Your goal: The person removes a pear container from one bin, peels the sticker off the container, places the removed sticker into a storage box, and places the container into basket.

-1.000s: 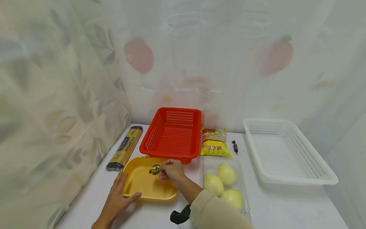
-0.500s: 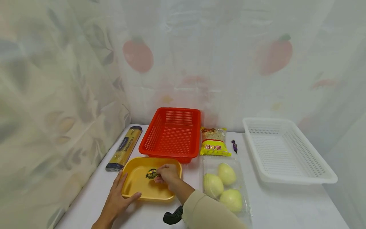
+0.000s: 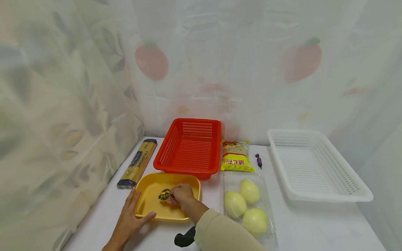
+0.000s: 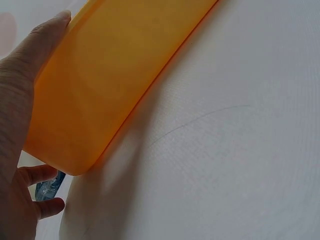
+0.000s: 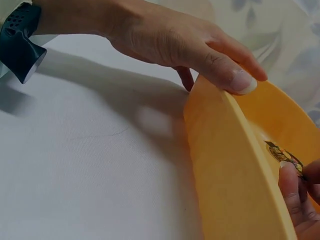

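A yellow plastic tray (image 3: pixel 154 205) sits on the table before me. My left hand (image 3: pixel 127 218) grips its near left corner, thumb at the front rim and fingers along the left side. Over the tray's inside, my right hand (image 3: pixel 182 197) pinches a dark oval sticker (image 3: pixel 164 195) with a fruit picture and lettering. In the right wrist view the sticker (image 5: pixel 285 156) shows by the right fingertips, with the left thumb (image 5: pixel 243 82) over the rim. Whether part of the sticker touches the tray is unclear. The left wrist view shows the tray's outer wall (image 4: pixel 100 90).
Behind the tray stands a red basket (image 3: pixel 194 153). A spaghetti pack (image 3: pixel 138 164) lies left. To the right are a pasta bag (image 3: pixel 237 157), a purple wrapped candy (image 3: pixel 259 161), a clear pack of pale round produce (image 3: pixel 254 221) and a white basket (image 3: pixel 307 167). Curtains hang behind and left.
My right hand has moved left and slightly toward me over the tray, and the sticker has shifted the same way with it. The left hand and tray stay in place.
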`<state>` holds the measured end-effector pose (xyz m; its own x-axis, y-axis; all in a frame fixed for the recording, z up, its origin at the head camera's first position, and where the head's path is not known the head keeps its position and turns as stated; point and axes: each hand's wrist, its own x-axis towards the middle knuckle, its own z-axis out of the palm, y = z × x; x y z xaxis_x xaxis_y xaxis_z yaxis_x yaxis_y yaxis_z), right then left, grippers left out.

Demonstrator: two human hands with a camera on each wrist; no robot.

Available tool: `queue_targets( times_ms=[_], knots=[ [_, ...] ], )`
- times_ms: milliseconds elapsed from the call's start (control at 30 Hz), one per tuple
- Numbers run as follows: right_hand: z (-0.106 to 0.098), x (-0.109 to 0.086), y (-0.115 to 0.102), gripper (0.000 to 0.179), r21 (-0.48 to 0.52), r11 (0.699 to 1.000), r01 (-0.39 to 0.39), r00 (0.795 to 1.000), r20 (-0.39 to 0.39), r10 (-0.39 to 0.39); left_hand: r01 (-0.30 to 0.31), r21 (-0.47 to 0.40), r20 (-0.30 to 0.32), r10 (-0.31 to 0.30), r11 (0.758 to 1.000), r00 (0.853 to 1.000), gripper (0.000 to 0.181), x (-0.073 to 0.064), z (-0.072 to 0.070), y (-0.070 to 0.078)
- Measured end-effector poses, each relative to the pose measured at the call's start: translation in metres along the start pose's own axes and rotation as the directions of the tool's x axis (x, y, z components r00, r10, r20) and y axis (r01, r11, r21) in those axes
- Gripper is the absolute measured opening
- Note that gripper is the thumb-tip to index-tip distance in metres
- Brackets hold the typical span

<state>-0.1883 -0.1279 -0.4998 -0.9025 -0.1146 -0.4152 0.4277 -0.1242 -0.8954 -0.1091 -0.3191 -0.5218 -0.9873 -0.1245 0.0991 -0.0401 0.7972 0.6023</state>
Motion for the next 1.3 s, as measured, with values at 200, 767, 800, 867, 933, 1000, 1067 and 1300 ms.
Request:
queue_targets(
  times_ms=[200,767,800,867,933,1000,1067,1300],
  knots=[
    [0.0001,0.0038,0.0044,0.006,-0.027,0.999,-0.032,0.999,-0.028,0.031,0.0,0.008,-0.01,0.0,1.0,1.0,0.107,-0.0001,0.0003,0.0009],
    [0.0031,0.0052,0.0072,0.01,-0.104,0.994,-0.045,0.998,-0.047,0.041,-0.033,-0.005,-0.038,0.033,0.999,0.999,0.104,-0.0004,0.0013,-0.0012],
    [0.0029,0.005,0.0072,0.01,-0.11,0.993,-0.045,0.998,-0.048,0.04,-0.035,-0.008,-0.038,0.035,0.999,0.999,0.104,-0.0005,0.0013,-0.0014],
    [0.0027,0.0045,0.0071,0.009,-0.121,0.992,-0.043,0.998,-0.05,0.037,-0.043,-0.009,-0.045,0.042,0.999,0.998,0.104,-0.0005,0.002,-0.0021],
    [0.0027,0.0041,0.0067,0.008,-0.137,0.99,-0.038,0.998,-0.052,0.031,-0.054,-0.011,-0.051,0.054,0.998,0.997,0.103,-0.0009,0.0023,-0.0022],
    [0.0027,0.0039,0.0063,0.007,-0.153,0.988,-0.036,0.998,-0.055,0.028,-0.062,-0.013,-0.056,0.061,0.998,0.997,0.102,-0.0012,0.0024,-0.0019],
    [0.0028,0.0039,0.0055,0.006,-0.169,0.985,-0.028,0.998,-0.058,0.018,-0.065,-0.015,-0.057,0.064,0.998,0.996,0.102,-0.0015,0.0024,-0.0017],
    [0.0024,0.0043,0.0055,0.006,-0.203,0.979,-0.012,0.998,-0.068,-0.002,-0.044,-0.008,-0.047,0.043,0.999,0.998,0.103,-0.001,0.0027,-0.0022]
  ],
)
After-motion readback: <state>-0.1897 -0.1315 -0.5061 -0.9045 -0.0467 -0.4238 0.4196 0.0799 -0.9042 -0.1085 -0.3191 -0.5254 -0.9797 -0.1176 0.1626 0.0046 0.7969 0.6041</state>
